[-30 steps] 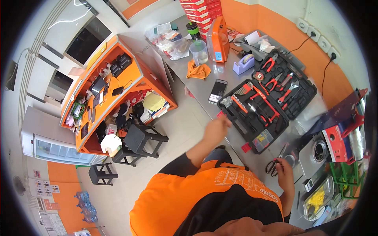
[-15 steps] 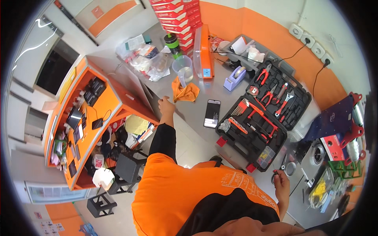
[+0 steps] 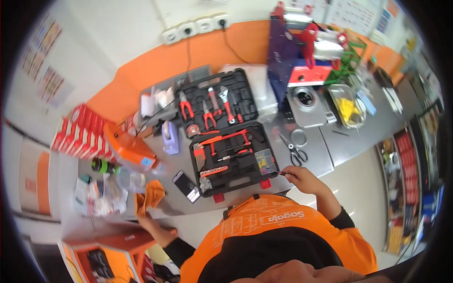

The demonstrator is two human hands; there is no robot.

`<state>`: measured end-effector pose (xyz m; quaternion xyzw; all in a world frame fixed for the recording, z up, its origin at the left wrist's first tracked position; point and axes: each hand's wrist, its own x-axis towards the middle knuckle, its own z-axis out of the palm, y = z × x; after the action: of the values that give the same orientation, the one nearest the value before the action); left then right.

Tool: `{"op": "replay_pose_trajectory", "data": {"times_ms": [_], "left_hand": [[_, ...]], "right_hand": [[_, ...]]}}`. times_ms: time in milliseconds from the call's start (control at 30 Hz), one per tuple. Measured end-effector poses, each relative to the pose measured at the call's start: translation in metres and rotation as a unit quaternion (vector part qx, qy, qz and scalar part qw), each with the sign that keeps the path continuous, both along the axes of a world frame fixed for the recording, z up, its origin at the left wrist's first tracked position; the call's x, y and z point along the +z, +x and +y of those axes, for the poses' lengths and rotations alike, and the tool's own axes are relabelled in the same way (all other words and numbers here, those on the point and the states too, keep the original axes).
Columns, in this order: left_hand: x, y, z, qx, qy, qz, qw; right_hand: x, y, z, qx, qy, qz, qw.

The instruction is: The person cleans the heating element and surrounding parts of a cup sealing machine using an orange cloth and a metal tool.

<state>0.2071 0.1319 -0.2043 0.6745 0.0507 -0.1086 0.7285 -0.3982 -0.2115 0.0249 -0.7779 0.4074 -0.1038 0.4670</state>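
At the lower left, my left hand [image 3: 145,220] has closed on an orange cloth [image 3: 154,192], which stands up in folds from the table. My right hand [image 3: 301,179] pinches a small screwdriver [image 3: 284,173] with a dark handle; its thin shaft points left over the corner of an open black tool case [image 3: 236,181]. Inside the case lie red-handled pliers [image 3: 208,117], an adjustable wrench [image 3: 227,104], a hacksaw [image 3: 230,141] and a small clear parts box [image 3: 264,162]. Black-handled scissors [image 3: 297,154] rest on the table just beyond my right hand.
Left of the case are a phone [image 3: 186,187], a purple tape dispenser [image 3: 170,137], a clear jug [image 3: 130,180] and plastic bags [image 3: 106,198]. Farther right stand a metal ring [image 3: 298,137], a silver appliance [image 3: 306,111] and a tray with yellow pieces [image 3: 348,111].
The view has swung to the right. My left hand, earlier apart from the cloth with fingers spread, now grips it. My right hand now sits at the tool case's near right corner.
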Motion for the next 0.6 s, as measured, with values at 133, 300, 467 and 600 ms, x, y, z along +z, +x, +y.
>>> {"op": "replay_pose_trajectory", "data": {"times_ms": [133,300,467,600], "left_hand": [[0.172,-0.043,-0.022,0.042,-0.050,-0.105,0.992],[0.312,-0.116,-0.070,-0.014,-0.103,-0.186,0.977],[0.357,-0.235,-0.148,-0.174,-0.144,-0.188,0.956],[0.338,-0.293,-0.221,-0.446,-0.152,-0.111,0.875]], "right_hand": [[-0.010,-0.004,-0.008,0.016,0.005,-0.021,1.000],[-0.017,-0.020,-0.027,0.014,0.001,-0.042,0.999],[-0.026,-0.066,-0.050,-0.023,-0.007,-0.079,0.997],[-0.024,-0.126,-0.068,-0.077,0.007,-0.094,0.993]]}}
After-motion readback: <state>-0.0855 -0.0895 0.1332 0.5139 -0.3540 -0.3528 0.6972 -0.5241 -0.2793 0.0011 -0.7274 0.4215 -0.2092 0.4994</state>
